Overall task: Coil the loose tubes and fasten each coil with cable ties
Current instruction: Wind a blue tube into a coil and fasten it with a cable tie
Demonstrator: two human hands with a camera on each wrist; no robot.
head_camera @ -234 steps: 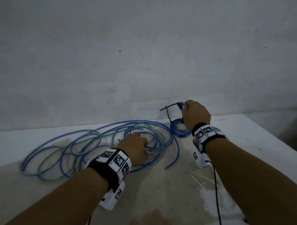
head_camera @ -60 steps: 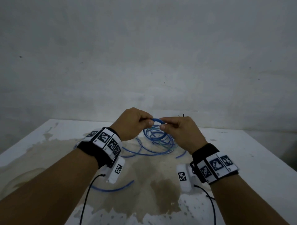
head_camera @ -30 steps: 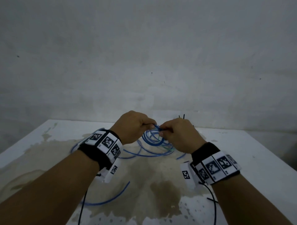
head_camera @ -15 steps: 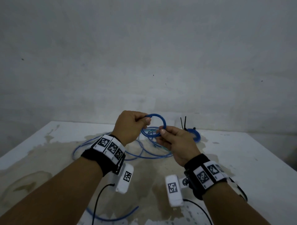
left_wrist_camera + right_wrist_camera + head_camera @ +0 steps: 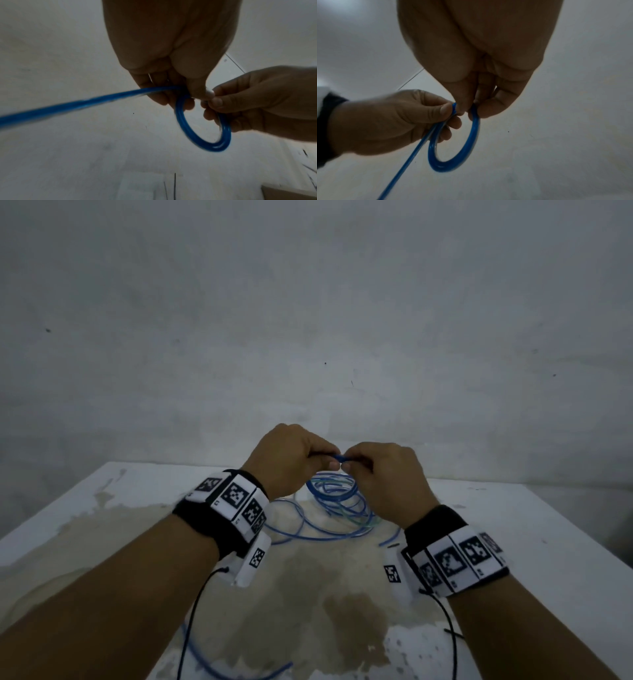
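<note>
Both hands are raised above the table and meet on a small coil of blue tube (image 5: 337, 457). My left hand (image 5: 297, 457) pinches the coil (image 5: 202, 135) at its top, thumb over fingers, with the tube's free length (image 5: 72, 106) running off to the left. My right hand (image 5: 379, 474) pinches the same coil (image 5: 462, 151) on its other side. Below the hands, loose blue and greenish tube loops (image 5: 337, 501) lie on the table. In the right wrist view the left hand (image 5: 399, 121) grips the tube beside the ring.
The white table (image 5: 534, 529) has a large brownish stain (image 5: 308, 594) in its middle. A stray run of blue tube (image 5: 239, 674) lies near the front edge. A grey wall stands close behind the table. Thin black sensor cables hang from both wristbands.
Over the last seconds the hands have drawn tube from the loose pile into a small ring. Since half a second ago the ring has turned edge-on and the hands have closed together over it.
</note>
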